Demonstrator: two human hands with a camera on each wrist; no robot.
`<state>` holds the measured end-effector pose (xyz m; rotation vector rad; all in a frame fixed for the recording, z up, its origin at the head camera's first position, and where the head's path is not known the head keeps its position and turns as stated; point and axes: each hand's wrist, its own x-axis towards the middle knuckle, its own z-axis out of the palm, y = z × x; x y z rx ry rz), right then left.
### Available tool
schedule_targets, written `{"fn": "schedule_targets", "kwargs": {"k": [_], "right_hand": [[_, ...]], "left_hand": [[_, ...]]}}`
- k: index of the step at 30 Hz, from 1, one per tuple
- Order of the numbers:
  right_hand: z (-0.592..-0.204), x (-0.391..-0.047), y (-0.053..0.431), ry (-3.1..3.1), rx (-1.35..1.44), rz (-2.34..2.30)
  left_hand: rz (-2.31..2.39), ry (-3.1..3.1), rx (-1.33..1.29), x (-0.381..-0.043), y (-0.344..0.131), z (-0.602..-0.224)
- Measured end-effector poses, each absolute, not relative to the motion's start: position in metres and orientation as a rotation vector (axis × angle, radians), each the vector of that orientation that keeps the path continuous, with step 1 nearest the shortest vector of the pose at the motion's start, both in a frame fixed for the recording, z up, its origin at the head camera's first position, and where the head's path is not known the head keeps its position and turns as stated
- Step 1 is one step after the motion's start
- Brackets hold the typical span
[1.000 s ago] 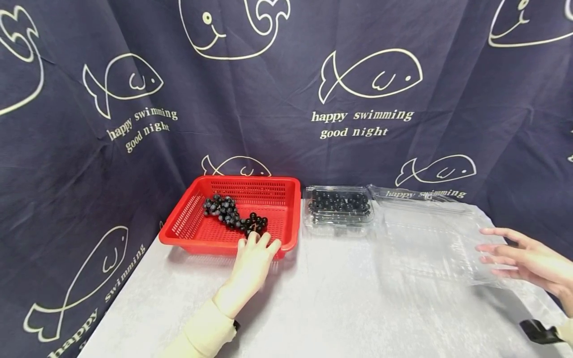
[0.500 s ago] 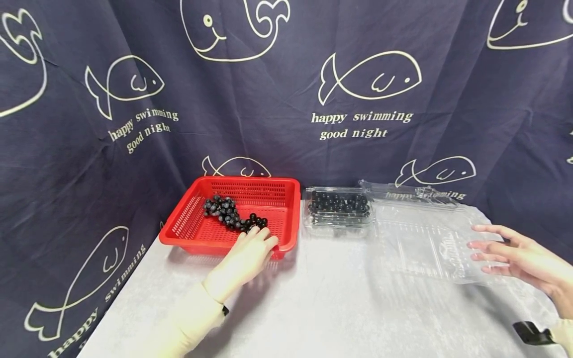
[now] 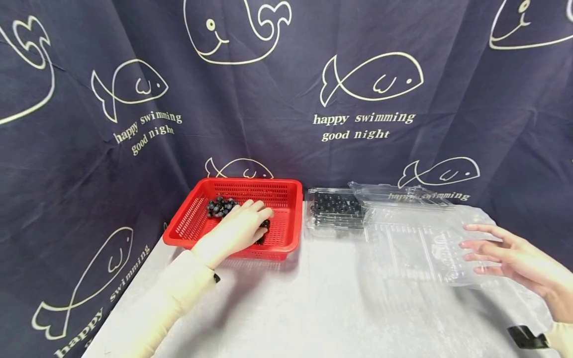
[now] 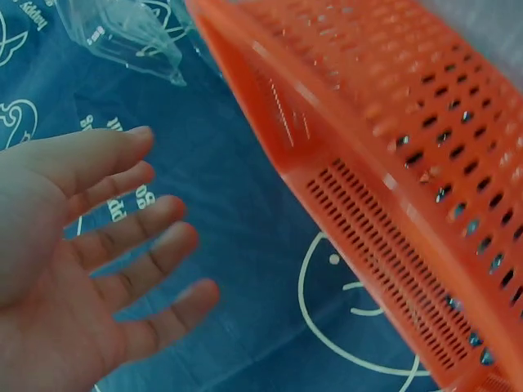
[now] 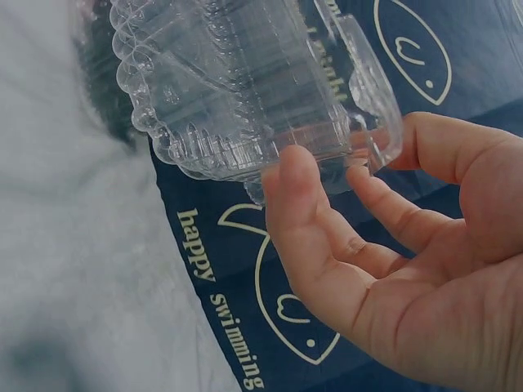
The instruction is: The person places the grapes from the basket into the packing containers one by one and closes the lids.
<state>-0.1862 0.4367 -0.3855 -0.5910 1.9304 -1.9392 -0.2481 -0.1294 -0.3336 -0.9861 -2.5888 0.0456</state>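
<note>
In the head view, my left hand reaches over the front of a red perforated basket and covers part of the bunches of dark grapes inside. Grapes also show beside the thumb. Its fingers look spread apart, with nothing between them, in the left wrist view, near the basket's wall. On the right, my right hand holds the end of a clear plastic box with a raised lid. The right wrist view has fingers on both sides of the box's rim.
A clear plastic box packed with dark grapes stands at the back, right of the basket, partly overlapped by the other box's lid. A dark blue curtain with fish prints hangs right behind the light grey table.
My left hand has moved from the basket's front rim further in over the grapes. My right hand and the clear box have shifted left, bringing its lid across the grape-filled box.
</note>
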Motion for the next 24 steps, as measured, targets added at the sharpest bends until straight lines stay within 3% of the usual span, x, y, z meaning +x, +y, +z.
{"fn": "schedule_targets", "kwargs": {"k": [11, 24], "right_hand": [[-0.383, -0.186, 0.416, 1.995, -0.607, -1.909], [-0.386, -0.188, 0.395, 1.912, -0.652, -1.956]], "left_hand": [[-0.008, -2.596, -1.012, -0.277, -0.143, -0.304], [0.043, -2.654, -0.986, -0.335, -0.175, -0.313]]}}
